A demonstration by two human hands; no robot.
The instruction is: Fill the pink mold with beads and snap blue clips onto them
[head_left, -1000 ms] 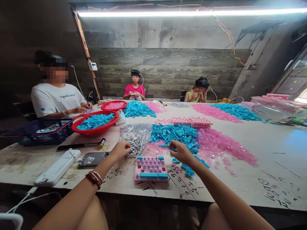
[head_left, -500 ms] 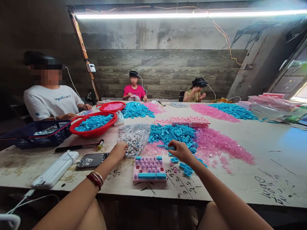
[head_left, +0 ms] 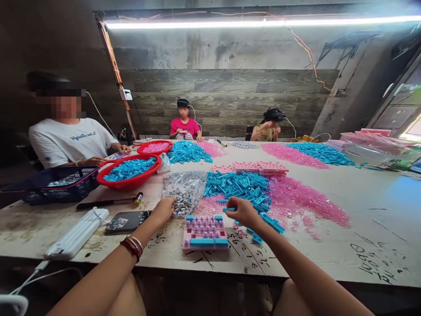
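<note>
My right hand (head_left: pixel 242 210) pinches a small blue plastic key piece (head_left: pixel 228 210) above the front of a heap of blue pieces (head_left: pixel 238 188). At the left edge of a clear plastic bag (head_left: pixel 186 193) full of small grey-white parts is my left hand (head_left: pixel 165 207), its fingers curled together; what they hold, if anything, is hidden. Between my forearms lies a pink toy keyboard base (head_left: pixel 205 251) with clear purple-pink keys in rows, blue keys at its upper corners and two long blue keys along its front.
Pink clear pieces (head_left: pixel 305 202) spread right of the blue heap, with pink bases (head_left: pixel 245 166) behind. On the left are a red basin (head_left: pixel 128 186), a dark blue basket (head_left: pixel 62 193), a hammer (head_left: pixel 108 203), a phone (head_left: pixel 125 221) and a white power strip (head_left: pixel 77 235). Several people sit around the table.
My right hand has drawn slightly left with the blue key piece, closer to the keyboard base. My left hand stays at the bag's edge.
</note>
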